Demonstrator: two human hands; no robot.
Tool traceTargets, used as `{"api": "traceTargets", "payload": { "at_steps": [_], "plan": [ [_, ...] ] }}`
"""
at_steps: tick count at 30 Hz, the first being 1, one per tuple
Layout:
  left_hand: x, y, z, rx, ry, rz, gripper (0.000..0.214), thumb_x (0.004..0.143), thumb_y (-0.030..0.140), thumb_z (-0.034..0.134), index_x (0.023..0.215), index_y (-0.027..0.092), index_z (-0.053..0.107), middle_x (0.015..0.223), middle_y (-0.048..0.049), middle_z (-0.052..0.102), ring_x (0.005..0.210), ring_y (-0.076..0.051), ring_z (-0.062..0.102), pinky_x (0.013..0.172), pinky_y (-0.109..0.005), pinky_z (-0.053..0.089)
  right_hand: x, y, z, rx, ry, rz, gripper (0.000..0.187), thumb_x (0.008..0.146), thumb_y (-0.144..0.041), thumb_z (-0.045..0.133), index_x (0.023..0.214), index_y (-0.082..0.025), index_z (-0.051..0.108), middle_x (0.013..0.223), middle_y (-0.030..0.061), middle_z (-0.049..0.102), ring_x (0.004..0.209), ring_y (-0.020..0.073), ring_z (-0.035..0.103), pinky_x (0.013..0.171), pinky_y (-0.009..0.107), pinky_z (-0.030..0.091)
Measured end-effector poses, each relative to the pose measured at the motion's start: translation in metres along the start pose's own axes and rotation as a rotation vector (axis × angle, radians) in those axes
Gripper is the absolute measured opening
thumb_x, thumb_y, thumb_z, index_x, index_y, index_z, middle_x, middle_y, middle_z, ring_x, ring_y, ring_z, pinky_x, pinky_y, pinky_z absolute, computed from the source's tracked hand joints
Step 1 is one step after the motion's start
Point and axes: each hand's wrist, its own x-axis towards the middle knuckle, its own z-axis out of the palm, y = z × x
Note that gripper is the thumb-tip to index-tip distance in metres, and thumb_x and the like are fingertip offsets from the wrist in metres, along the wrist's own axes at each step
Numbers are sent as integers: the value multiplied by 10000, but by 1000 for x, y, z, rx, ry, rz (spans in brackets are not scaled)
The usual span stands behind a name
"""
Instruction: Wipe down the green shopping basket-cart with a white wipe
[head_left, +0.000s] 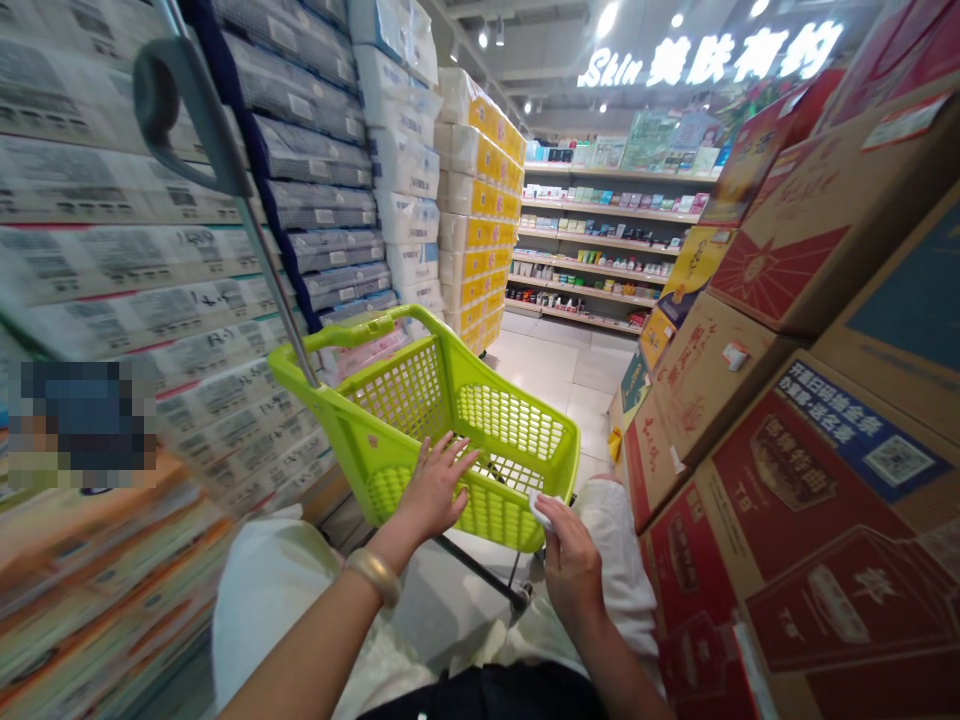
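A bright green plastic shopping-trolley basket (495, 522) with lattice walls stands tilted close in front of my knees. I see nothing lying in its visible part. My left hand (435, 490) lies over the near rim with its fingers spread, holding nothing; a gold-coloured bangle (373, 577) circles that wrist. At the near right corner of the basket, my right hand (574, 565) is closed on a small white wipe (538, 509), which lies against the rim. A metal pole (274, 275) with a grey handle (191, 120) rises from the basket's left end.
Stacked tissue packs (480, 215) and other wrapped packs (322, 205) wall the left. Cardboard cartons (817, 510) rise close on my right. Shelves of small goods (600, 240) stand beyond a tiled floor (544, 355). A pixelated patch hides something at far left.
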Motion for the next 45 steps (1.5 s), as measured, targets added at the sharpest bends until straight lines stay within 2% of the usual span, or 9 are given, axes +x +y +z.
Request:
{"api": "traceTargets", "payload": {
  "at_steps": [7,11,15,21,29,34,37,41,45],
  "plan": [
    [6,-11,-1,66,5,-52,623,751,155,568,1371,195,522,1495,-110,439,1444,-371,244,1175,-620,193,6,-8,9,28,-36,-16,362,923,-123,421,1163,-233,669,1152,68,719,1100,209,665,969,418,542],
    [0,-14,5,66,83,-86,675,752,95,526,1420,158,450,1533,-152,367,1465,-365,188,1170,-614,214,7,-16,16,44,-46,-15,358,926,-136,422,1169,-233,666,1148,75,720,1103,213,666,983,424,532],
    [-18,3,16,-33,166,-37,734,767,32,445,1479,170,338,1536,-130,365,1476,-308,183,1168,-588,262,9,-23,22,52,-46,-20,372,927,-126,409,1181,-235,659,1152,77,719,1109,212,664,979,417,532],
    [-35,32,25,-121,116,52,730,761,-7,408,1472,147,339,1529,-128,383,1477,-272,193,1161,-550,320,15,-32,27,70,-76,-28,350,916,-118,418,1132,-221,673,1111,78,733,1048,208,690,930,400,559],
    [-44,27,36,-173,113,61,773,756,-39,367,1494,185,307,1508,-118,420,1465,-252,241,1154,-544,339,11,-45,31,122,-116,-88,372,918,-104,414,1152,-237,671,1134,78,726,1095,203,673,959,401,550],
    [-50,23,36,-164,157,31,674,791,36,407,1451,169,373,1444,-135,476,1441,-273,287,1144,-540,347,12,-47,27,157,-167,-159,391,918,-88,423,1190,-251,652,1153,65,722,1123,190,660,972,385,547],
    [-55,21,32,-157,162,35,652,816,121,468,1455,173,356,1434,-145,475,1430,-299,300,1135,-544,345,11,-33,22,143,-180,-206,419,907,-61,414,1199,-251,647,1174,57,714,1165,191,637,994,400,534],
    [-62,22,28,-146,152,13,659,806,251,593,1435,211,397,1428,-143,468,1412,-330,317,1126,-548,337,7,-16,19,26,-115,-159,414,910,-60,402,1185,-237,655,1183,59,711,1190,222,624,1015,453,512],
    [-64,24,28,-119,178,-13,627,797,342,650,1382,216,465,1408,-141,474,1394,-345,329,1104,-546,357,2,-28,24,22,-169,-188,409,915,-74,410,1211,-241,639,1219,55,694,1204,215,614,1040,442,493]
  ]
}}
